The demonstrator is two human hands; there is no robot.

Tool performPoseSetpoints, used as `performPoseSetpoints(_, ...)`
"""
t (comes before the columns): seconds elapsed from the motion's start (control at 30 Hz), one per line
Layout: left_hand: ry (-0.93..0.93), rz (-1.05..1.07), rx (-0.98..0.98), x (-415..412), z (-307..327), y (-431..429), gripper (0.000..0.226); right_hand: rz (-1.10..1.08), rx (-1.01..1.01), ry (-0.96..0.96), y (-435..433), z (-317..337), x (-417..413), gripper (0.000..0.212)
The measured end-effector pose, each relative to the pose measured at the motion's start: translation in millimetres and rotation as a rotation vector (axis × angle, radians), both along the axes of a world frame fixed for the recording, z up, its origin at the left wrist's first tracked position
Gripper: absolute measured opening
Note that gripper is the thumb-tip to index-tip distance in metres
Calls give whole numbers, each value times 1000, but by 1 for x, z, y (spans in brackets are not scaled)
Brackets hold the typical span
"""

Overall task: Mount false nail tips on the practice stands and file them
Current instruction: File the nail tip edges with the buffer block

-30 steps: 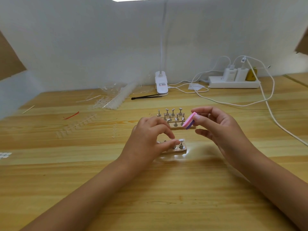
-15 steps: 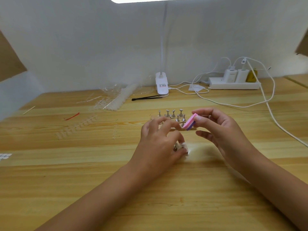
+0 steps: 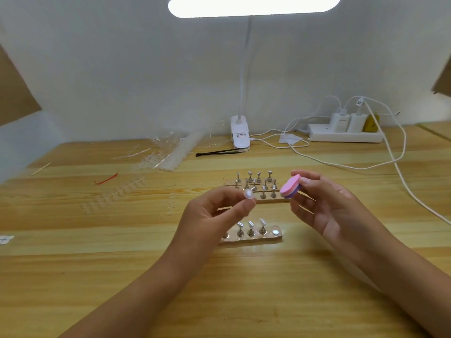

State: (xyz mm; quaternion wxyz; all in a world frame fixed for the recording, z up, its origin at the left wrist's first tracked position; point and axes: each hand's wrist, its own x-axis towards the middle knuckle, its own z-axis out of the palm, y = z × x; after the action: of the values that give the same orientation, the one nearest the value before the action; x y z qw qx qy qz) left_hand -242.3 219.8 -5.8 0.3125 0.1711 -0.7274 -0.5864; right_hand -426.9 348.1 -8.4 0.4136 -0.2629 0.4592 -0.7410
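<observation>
Left grip (image 3: 210,215): pinching one tipped stand (image 3: 249,194) above the near base (image 3: 251,240).
Right grip (image 3: 329,206): clamped on pink buffer block (image 3: 291,189).
Remaining: filing this tip; far stands (image 3: 256,184) behind the near base look bare.

The left hand (image 3: 210,215) is lifting away from the near wooden strip of small metal practice stands (image 3: 253,239), pinching a clear false nail tip (image 3: 249,193) up above the bench (image 3: 97,264). The strip, covered a moment ago, is now showing three upright stands and a bare round magnet (image 3: 275,232) at its right end.
</observation>
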Motion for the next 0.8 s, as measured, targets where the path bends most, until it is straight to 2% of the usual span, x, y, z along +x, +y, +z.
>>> performPoseSetpoints(0.1,-15,-21,110,-1,0,-4,26,83,-3,21,0,0,5,35)
performPoseSetpoints(0.2,16,-21,188,-2,2,-3,30,138,10,61,0,0,13,27)
performPoseSetpoints(0.37,27,5,151,1,4,-1,24,185,-4,154,3,3,26,22)
performPoseSetpoints(0.53,71,-68,179,1,3,4,27,127,-14,379,7,5,40,43)
performPoseSetpoints(0.7,79,-115,247,1,1,12,25,76,-100,423,7,5,49,37)
performPoseSetpoints(0.8,97,-117,320,1,-1,13,33,54,-131,393,7,7,50,36)
